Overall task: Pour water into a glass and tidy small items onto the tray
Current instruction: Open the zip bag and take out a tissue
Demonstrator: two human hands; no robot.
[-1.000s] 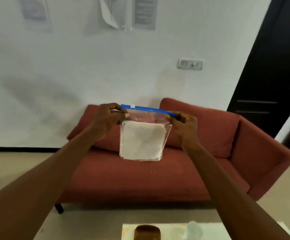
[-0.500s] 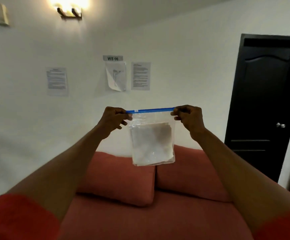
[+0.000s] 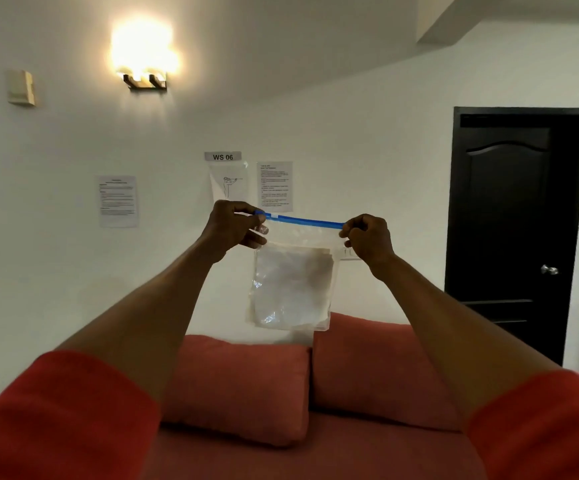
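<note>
My red sleeves (image 3: 63, 417) occupied the lower corners of the view, with both forearms extended up and forward. My left hand (image 3: 234, 223) pinched the left end of the blue zip strip (image 3: 302, 220) of a clear plastic bag (image 3: 291, 285), fingers curled closed around it. My right hand (image 3: 367, 237) pinched the right end of the same strip, likewise closed. The strip ran taut between the two hands, sloping slightly down toward the right. The bag hung freely below it in mid-air, at arm's length, and contained a flat whitish folded sheet (image 3: 295, 271). Beyond and below the bag stood a red sofa (image 3: 246, 386) with two back cushions. Behind it was a white wall carrying printed papers (image 3: 118, 200) and a label reading "WS 06" (image 3: 222, 156). A lit wall lamp (image 3: 144, 60) was mounted higher up. A dark door (image 3: 513, 220) stood closed at the right.
</note>
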